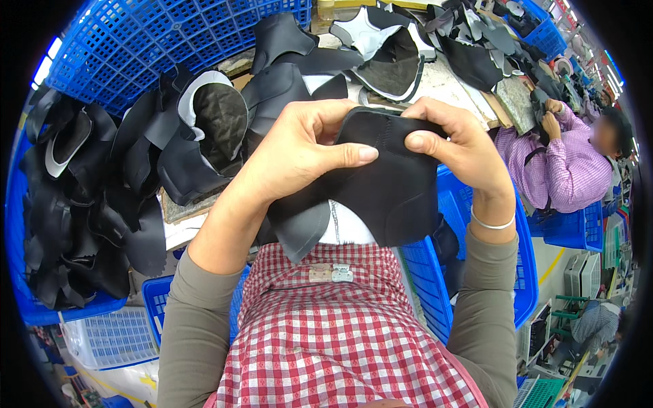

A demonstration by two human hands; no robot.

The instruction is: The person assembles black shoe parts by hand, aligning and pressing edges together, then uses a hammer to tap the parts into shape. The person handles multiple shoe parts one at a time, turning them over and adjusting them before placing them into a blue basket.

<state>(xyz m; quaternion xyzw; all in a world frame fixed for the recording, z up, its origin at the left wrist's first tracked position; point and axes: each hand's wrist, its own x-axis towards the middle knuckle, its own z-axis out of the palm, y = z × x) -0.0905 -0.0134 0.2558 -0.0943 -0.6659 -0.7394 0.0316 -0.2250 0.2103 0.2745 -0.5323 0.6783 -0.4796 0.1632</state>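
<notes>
A table (442, 95), pale where its top shows, lies beyond the apron, strewn with black shoe uppers, some showing whitish or dark fuzzy lining. A blue lattice crate (170, 30) leans beyond and to the left of the apron; another blue crate (527, 285) sits to its right. The red-and-white checked apron (333, 313) covers the wearer's front.

The held black shoe upper (401, 183) is just beyond the apron's top, raised before the table. Its face is smooth and matt black, with a rounded upper corner, a stitched seam running down between the thumbs, and a fainter curved line at the lower right. Below hang a dark grey flap (299, 228) with a stitch line and a patch of white lining (350, 228) crossed by a dark seam.

The left grip (320, 139) clasps the upper, thumb flat on its face; the right grip (456, 139) pinches its top edge. A pale bangle (493, 225) rings the right wrist.
</notes>
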